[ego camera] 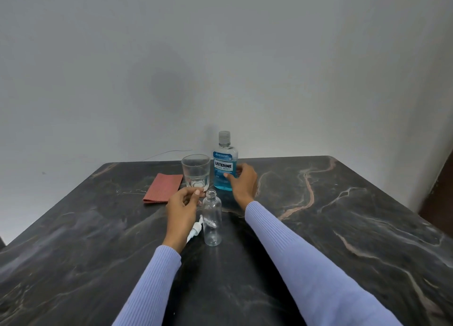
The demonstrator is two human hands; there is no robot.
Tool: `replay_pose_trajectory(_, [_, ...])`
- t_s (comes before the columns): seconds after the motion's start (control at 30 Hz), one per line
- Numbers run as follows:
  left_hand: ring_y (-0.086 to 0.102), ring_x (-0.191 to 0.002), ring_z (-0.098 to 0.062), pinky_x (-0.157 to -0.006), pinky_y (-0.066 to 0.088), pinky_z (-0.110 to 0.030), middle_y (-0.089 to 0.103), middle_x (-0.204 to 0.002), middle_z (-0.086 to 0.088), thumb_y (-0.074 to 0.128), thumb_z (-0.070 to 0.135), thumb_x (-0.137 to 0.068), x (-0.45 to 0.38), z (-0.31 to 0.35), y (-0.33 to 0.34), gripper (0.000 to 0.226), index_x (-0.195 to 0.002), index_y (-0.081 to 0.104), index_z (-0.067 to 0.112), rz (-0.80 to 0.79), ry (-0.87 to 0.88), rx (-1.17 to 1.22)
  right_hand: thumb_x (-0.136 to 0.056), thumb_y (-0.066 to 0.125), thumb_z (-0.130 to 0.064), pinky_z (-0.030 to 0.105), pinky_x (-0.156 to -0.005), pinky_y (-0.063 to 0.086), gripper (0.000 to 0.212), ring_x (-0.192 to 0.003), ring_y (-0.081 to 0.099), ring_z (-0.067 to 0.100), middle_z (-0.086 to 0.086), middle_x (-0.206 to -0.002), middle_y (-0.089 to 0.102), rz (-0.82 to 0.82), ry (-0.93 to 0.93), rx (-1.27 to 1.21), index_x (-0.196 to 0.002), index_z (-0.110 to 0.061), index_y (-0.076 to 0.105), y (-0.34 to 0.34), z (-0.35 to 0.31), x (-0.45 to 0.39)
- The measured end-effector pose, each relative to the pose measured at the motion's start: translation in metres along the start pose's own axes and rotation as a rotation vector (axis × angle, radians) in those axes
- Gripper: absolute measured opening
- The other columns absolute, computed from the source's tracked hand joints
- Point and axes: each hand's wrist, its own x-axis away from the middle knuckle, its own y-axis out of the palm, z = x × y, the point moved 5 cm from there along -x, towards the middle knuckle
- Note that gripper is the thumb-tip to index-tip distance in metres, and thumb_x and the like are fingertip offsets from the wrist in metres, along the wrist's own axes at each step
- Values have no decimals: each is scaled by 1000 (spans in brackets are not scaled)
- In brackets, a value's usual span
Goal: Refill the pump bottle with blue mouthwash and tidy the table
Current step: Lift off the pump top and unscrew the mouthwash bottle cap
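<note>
Dark marbled bench (pixel 343 227) against a pale wall. Standing upright at centre: small clear pump bottle (pixel 212 219), neck open, nothing visible inside. Lying on the bench just left of it: white pump head (pixel 195 229), partly hidden behind the left wrist. Behind, upright: mouthwash bottle (pixel 225 164), grey cap on, blue liquid filling most of the body, clear space near the shoulder, blue "Listerine Cool Mint" label facing forward. Just left of that: clear drinking glass (pixel 195 175), upright, seemingly without liquid. Farther left, flat on the bench: folded reddish cloth (pixel 163 188).

Left hand (pixel 182 206) hovering by the pump bottle's neck and the foot of the glass, fingers loosely curled, gripping nothing visible. Right hand (pixel 242 183) spread, fingertips at the lower right side of the mouthwash bottle; firm grasp or mere touch impossible to tell. Lilac ribbed sleeves on both arms.
</note>
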Motion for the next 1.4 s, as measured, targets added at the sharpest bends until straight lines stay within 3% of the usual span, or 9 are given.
replay_pose_trajectory(0.1, [63,-81,1,-66,46,-14,67,-84,13,57,14,-93,-1,-1,-1,15,-91,65,26,3,-1,-12,-77,77,-22,23,-71,47,29,-86,58,13,6,-104,66,-6,-37,-1,-98,-11,60,-6,1,4])
replay_pose_trajectory(0.27, [64,-83,-5,-70,48,-19,69,-87,10,56,13,-94,-3,0,-2,14,-92,65,24,-2,-20,-14,-76,78,-21,32,-79,56,27,-86,62,16,3,-96,67,-80,-64,-19,-94,-12,61,-29,2,17])
replay_pose_trajectory(0.4, [66,-84,-10,-70,50,-20,70,-89,5,55,12,-94,-2,1,-4,19,-87,64,27,2,-31,-1,-73,80,-19,26,-72,56,24,-81,63,13,-3,-86,63,-157,-97,-42,-86,-16,59,-62,4,37])
replay_pose_trajectory(0.63, [67,-86,-14,-77,55,-30,71,-89,5,54,12,-95,-2,4,-4,21,-86,65,28,-13,-36,-17,-72,80,-14,28,-74,58,23,-86,68,21,6,-92,70,-442,-85,-114,-90,-12,66,-125,10,68])
replay_pose_trajectory(0.73, [67,-79,-7,-68,53,-22,70,-91,3,54,12,-95,-1,9,-3,20,-86,65,26,-10,-29,6,-75,77,-6,27,-76,58,26,-88,67,20,8,-95,69,-561,-53,-196,-97,-11,65,-137,9,74])
replay_pose_trajectory(0.87, [64,-63,7,-52,48,-9,68,-85,6,53,10,-95,3,20,-5,17,-90,65,19,-5,-8,13,-75,76,-7,23,-75,58,29,-92,68,16,6,-102,71,-542,-40,-263,-100,-17,65,-143,11,79])
replay_pose_trajectory(1.0, [66,-95,-17,-68,53,-17,71,-98,-3,53,14,-96,3,38,-10,14,-100,67,14,-6,33,12,-73,79,-14,24,-76,58,31,-95,68,14,1,-102,71,-519,-43,-282,-101,-19,66,-145,14,82])
replay_pose_trajectory(1.13, [66,-100,-16,-88,54,-34,72,-100,0,55,26,-94,9,77,-5,21,-106,68,14,-31,156,-41,-68,82,-26,11,-68,52,33,-88,65,-2,-13,-94,69,-404,-124,-242,-95,-28,64,-146,7,85])
replay_pose_trajectory(1.4, [58,-105,10,-84,43,-13,66,-118,16,65,38,-85,28,133,52,40,-124,62,29,-411,393,-311,-72,79,-31,19,-71,57,53,-96,62,3,-12,-108,62,-197,-363,-63,-119,-18,57,-149,-7,93])
